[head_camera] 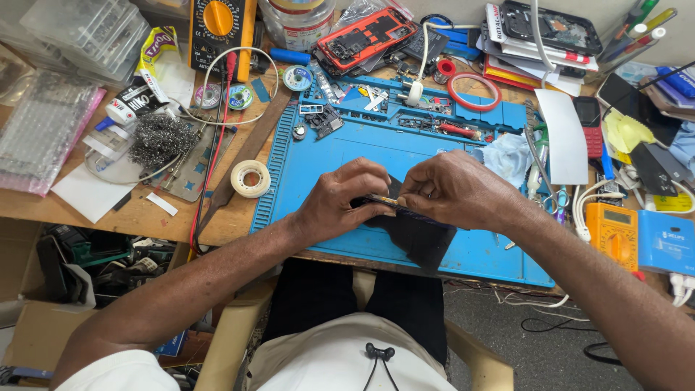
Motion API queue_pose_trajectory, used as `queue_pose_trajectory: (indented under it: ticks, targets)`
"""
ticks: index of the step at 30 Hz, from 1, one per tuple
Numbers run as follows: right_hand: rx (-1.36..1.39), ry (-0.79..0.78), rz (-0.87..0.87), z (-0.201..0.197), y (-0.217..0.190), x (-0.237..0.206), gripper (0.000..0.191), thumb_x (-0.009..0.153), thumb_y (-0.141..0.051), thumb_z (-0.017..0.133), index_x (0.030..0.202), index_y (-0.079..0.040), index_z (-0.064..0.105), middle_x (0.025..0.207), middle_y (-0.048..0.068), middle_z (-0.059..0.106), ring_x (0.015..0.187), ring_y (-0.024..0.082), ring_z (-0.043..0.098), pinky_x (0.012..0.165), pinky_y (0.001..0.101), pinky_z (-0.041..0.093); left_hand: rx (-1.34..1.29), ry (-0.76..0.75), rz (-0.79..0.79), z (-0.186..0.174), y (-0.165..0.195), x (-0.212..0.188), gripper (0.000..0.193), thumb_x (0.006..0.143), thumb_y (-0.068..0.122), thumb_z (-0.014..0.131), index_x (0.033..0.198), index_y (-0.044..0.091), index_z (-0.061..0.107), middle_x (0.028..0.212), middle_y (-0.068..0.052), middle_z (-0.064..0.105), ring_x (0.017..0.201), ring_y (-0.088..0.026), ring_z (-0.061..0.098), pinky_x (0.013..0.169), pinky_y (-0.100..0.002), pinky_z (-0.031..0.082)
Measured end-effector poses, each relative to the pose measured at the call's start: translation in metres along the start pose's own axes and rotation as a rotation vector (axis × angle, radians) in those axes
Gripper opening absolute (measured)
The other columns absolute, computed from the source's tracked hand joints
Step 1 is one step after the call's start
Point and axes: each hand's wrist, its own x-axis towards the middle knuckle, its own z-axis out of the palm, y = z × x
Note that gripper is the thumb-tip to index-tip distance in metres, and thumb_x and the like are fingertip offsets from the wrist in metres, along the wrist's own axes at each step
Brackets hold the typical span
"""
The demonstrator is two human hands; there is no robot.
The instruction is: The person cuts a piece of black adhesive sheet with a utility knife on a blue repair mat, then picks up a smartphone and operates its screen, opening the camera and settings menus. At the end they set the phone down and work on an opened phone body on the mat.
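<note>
Both hands, the left hand [340, 203] and right hand [452, 190], pinch a thin flat black phone [405, 217] above the blue rubber mat [333, 156] on the bench. It juts over the mat's near edge; a slip could drop it.

- Small electronics repair workshop, phone repair by the look of the bench.
- Blue repair mat [326, 159] at centre, tray slots along its top edge filled with small parts.
- Yellow multimeter [221, 25] at upper left, red lead trailing down; a second orange meter [612, 233] at right.
- Opened phone with red frame [365, 36] at top centre.
- Solder spools [297, 77], steel-wool tip cleaner [161, 137], tape roll [250, 178] left of the mat.
- Cluttered wooden bench [137, 217], stacked phones at upper right.
</note>
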Motion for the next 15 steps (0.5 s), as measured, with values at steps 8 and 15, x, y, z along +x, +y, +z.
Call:
queue_pose_trajectory:
  ticks: [8,15]
  targets:
    - [0.022,0.008,0.067,0.002,0.006,-0.003,0.019,0.087,-0.024,0.076,0.099,-0.009,0.08,0.068,0.012,0.076,0.058,0.023,0.069,0.058,0.0402,0.055,0.033,0.01,0.026,0.0,0.002,-0.002,0.034,0.085,0.012,0.087,0.11,0.012,0.063,0.118,-0.004,0.061,0.106,-0.018,0.07,0.085,-0.029,0.067]
    - [0.131,0.348,-0.357,0.027,0.022,-0.034,0.023,0.085,-0.008,0.076,0.107,-0.006,0.075,0.095,0.007,0.078,0.079,0.019,0.078,0.065,0.0332,0.062,0.034,-0.005,0.015,0.001,0.003,-0.001,0.025,0.088,0.011,0.084,0.108,0.011,0.068,0.116,-0.003,0.06,0.096,-0.014,0.072,0.079,-0.027,0.066]
